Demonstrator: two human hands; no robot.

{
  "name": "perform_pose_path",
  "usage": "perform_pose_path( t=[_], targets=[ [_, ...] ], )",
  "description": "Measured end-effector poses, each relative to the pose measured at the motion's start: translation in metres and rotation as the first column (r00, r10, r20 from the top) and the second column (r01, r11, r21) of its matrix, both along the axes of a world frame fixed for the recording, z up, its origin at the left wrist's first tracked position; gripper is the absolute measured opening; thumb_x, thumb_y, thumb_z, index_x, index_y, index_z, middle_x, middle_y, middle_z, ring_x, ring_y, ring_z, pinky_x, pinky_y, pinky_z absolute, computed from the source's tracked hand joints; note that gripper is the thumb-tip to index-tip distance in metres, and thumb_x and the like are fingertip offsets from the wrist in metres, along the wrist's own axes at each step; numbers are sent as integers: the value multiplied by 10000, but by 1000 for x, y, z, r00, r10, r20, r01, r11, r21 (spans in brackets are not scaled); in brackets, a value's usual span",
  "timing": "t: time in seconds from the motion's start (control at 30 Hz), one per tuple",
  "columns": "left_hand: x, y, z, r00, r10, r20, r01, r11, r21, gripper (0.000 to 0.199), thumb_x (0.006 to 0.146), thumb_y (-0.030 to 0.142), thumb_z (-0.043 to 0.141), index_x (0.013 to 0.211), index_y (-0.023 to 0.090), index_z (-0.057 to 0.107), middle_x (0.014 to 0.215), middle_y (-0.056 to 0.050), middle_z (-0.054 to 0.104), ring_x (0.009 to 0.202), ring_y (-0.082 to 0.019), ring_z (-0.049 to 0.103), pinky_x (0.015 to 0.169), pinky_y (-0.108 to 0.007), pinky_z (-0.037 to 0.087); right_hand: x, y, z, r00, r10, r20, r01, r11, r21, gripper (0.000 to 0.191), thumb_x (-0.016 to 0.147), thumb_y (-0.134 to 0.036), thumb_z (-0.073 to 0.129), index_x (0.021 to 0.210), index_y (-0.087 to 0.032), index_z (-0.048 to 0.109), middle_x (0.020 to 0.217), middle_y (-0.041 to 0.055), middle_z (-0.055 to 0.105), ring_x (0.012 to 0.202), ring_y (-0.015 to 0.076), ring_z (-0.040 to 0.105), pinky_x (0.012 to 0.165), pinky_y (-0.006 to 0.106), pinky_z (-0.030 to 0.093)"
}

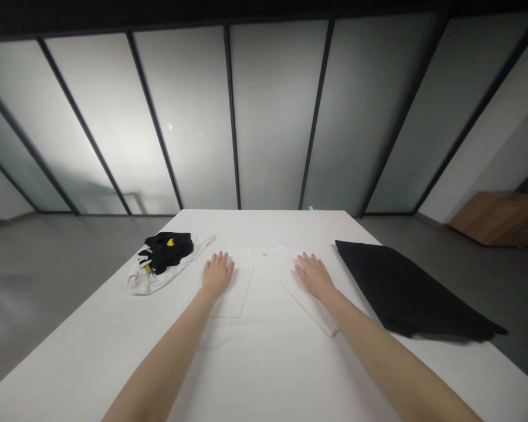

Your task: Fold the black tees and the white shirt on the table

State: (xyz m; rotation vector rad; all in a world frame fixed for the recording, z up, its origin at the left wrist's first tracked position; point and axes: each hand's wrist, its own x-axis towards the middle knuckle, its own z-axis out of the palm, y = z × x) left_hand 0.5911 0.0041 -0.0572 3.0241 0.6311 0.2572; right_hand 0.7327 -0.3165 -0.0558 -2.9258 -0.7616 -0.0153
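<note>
Cloth [268, 287], white on a white table [88, 346], lies flat under both hands at the middle of the tabletop. It looks like a garment, perhaps a T-shirt, though white against white makes its outline hard to read. Two straight edges show, one beneath each hand, and they suggest that both sides are already folded in toward the centre, with a strip of cloth between them. Nothing shows as folded across the near part, and no crumpling is visible on the flattened area.

The left hand [217, 274] rests palm down on the left folded part, with its fingers [215, 258] open and slightly spread, gripping nothing. The right hand [314, 275] lies the same way on the right folded part, also open and flat.

Just left of the left hand, a crumpled white cloth [143, 281] lies in a loose, twisted strip, with a bundle of black fabric [165, 252] marked with yellow on top of it. To the right of the right hand, a large black cloth [405, 287] lies spread flat and angled across the table edge, one corner overhanging. Neither hand touches these. Beyond the table stand frosted glass panels [273, 105], and a wooden cabinet [499, 220] sits on the grey floor [48, 281] at the far right.
</note>
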Motion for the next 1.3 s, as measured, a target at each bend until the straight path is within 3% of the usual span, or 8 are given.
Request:
perform_pose_path(
  t=[0.13, 0.23, 0.4, 0.57, 0.73, 0.97, 1.3],
  targets=[
    [-45, -20, -9, 998, -4, -61, 7, 999, 51, 648, 1074, 497, 329, 1596, 142, 476, 1680, -210, 399, 1552, -416, 361, 1215, -605, 330, -39, -30, -10, 998, -67, -17, 66, 997, -38, 692, 1058, -556, 388, 1651, -200, 406, 1744, 166, 285, 1596, 422, 251, 1267, 545, 179],
    [-75, -36, -18, 995, -42, -92, 46, 998, 42, 691, 1054, 553, 354, 1629, 179, 438, 1699, -198, 370, 1560, -439, 336, 1224, -630, 297, -68, -44, -19, 995, -81, -56, 78, 995, -60, 777, 1019, -648, 429, 1664, -217, 380, 1757, 179, 235, 1604, 447, 215, 1273, 567, 148],
    [-93, -47, -18, 994, -38, -107, 42, 999, 35, 728, 1045, 560, 348, 1658, 170, 391, 1711, -201, 339, 1574, -448, 306, 1232, -629, 279, -96, -41, -16, 990, -116, -78, 109, 990, -89, 800, 1011, -673, 415, 1687, -254, 331, 1768, 156, 210, 1609, 458, 191, 1272, 606, 127],
    [-87, -48, -12, 993, -30, -112, 34, 999, 32, 749, 1043, 587, 344, 1667, 174, 370, 1719, -205, 315, 1577, -447, 302, 1233, -639, 266, -97, -28, -3, 985, -147, -85, 138, 985, -105, 777, 1030, -654, 395, 1696, -262, 312, 1771, 149, 202, 1607, 468, 182, 1261, 635, 131],
    [-76, -45, -9, 992, -19, -124, 24, 999, 38, 753, 1054, 586, 321, 1672, 156, 354, 1724, -218, 290, 1587, -437, 284, 1238, -641, 260, -87, -20, -1, 985, -144, -90, 136, 986, -93, 772, 1041, -642, 388, 1702, -255, 292, 1773, 161, 190, 1606, 474, 172, 1258, 634, 135],
    [-49, -33, -2, 985, -16, -169, 19, 1000, 15, 764, 1063, 588, 308, 1678, 135, 327, 1731, -231, 266, 1599, -432, 250, 1247, -632, 249, -62, -5, 0, 983, -152, -102, 145, 986, -79, 779, 1041, -664, 379, 1703, -266, 282, 1776, 157, 182, 1606, 473, 165, 1256, 629, 111],
    [-2, -7, -2, 989, -40, -141, 44, 999, 25, 764, 1066, 597, 299, 1666, 125, 337, 1722, -242, 289, 1590, -430, 273, 1237, -635, 255, -16, 20, 3, 980, -166, -112, 159, 985, -68, 784, 1025, -686, 371, 1698, -293, 282, 1780, 144, 172, 1608, 469, 140, 1250, 633, 92]
  ],
)
